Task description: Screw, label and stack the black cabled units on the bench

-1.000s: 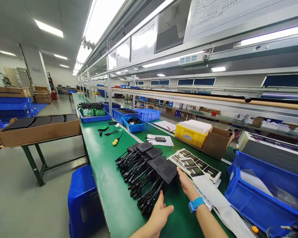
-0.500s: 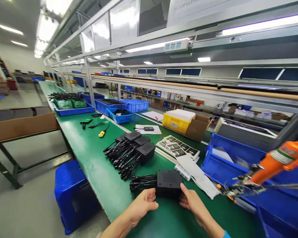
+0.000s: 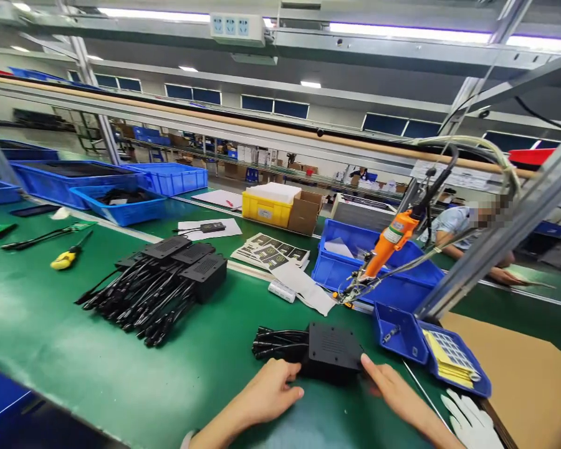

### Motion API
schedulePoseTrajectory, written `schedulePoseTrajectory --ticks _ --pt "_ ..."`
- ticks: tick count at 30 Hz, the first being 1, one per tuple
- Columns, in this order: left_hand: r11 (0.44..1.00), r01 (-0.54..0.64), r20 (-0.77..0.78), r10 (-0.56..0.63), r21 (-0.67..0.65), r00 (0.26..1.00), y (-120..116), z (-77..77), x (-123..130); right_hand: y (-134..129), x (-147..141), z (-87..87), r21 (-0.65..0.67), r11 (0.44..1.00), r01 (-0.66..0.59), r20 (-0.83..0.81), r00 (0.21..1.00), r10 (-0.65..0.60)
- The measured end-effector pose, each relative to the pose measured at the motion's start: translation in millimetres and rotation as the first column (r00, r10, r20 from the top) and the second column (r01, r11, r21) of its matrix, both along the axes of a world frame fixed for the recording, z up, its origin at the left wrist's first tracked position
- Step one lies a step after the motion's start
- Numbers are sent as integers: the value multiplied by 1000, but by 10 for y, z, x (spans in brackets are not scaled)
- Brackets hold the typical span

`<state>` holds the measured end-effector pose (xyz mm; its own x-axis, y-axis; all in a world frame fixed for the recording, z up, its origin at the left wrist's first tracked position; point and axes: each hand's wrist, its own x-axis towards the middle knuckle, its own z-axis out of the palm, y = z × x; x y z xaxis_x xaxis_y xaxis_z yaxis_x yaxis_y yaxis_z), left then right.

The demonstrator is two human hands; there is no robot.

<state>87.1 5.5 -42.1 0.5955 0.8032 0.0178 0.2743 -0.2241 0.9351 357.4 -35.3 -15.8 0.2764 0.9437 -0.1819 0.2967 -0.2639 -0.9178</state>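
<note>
A black plastic box [image 3: 335,347] with a bundle of black cables [image 3: 278,342] coming out of its left end sits on the green tabletop in front of me. My left hand [image 3: 275,390] is at its front left corner, fingers curled against the box below the cables and thumb apart. On the other side, the fingers of my right hand [image 3: 389,383] press against the right end; they are slightly blurred. Between them the two hands grip the box. Further left lies a pile of similar black boxes [image 3: 206,274], their cables pointing toward me.
Behind the box are printed label sheets [image 3: 273,252], a white strip of paper [image 3: 303,287] and a blue bin [image 3: 327,249]. An orange electric screwdriver [image 3: 388,243] hangs at right. Small blue trays [image 3: 399,337], a white glove [image 3: 470,419] and a yellow screwdriver [image 3: 65,259] lie around. A person [image 3: 453,227] sits beyond.
My view has swung to the right, bringing the small trays, the glove and the other person into sight. Both hands stay at the box's two ends.
</note>
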Motion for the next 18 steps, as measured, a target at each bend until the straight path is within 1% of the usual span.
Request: schedulePoseTrajectory --ticks 2,3,4,6,8,9,10,11,13,15,18 --pt "994 13 -114 -1 104 993 76 184 -19 201 156 267 131 991 41 72 996 -51" --pt "983 22 -169 9 183 986 131 279 -17 337 220 401 207 976 63 76 994 -81" --pt "958 45 -215 18 282 976 199 366 -3 491 268 528 290 954 75 69 993 -99" --pt "871 144 -272 -13 470 962 360 482 57 831 318 748 448 890 80 34 994 -107" --pt "784 254 -302 -89 566 949 526 498 134 1164 326 909 568 820 77 -3 996 -91" --pt "763 296 -318 -125 575 940 597 473 169 1311 323 964 607 791 78 -25 997 -79" --pt "761 320 -328 -150 564 933 656 433 198 1436 319 1003 636 767 86 -49 996 -71" --pt "772 329 -330 -164 543 930 701 386 218 1536 313 1027 656 749 97 -76 995 -63" --pt "805 324 -309 -184 497 933 751 300 237 1658 287 1040 677 726 123 -136 990 -41" --pt "823 311 -275 -197 475 941 764 250 238 1682 233 1035 683 717 137 -191 982 -6" --pt "824 302 -256 -197 480 946 760 243 230 1591 107 1084 689 705 167 -256 967 21"
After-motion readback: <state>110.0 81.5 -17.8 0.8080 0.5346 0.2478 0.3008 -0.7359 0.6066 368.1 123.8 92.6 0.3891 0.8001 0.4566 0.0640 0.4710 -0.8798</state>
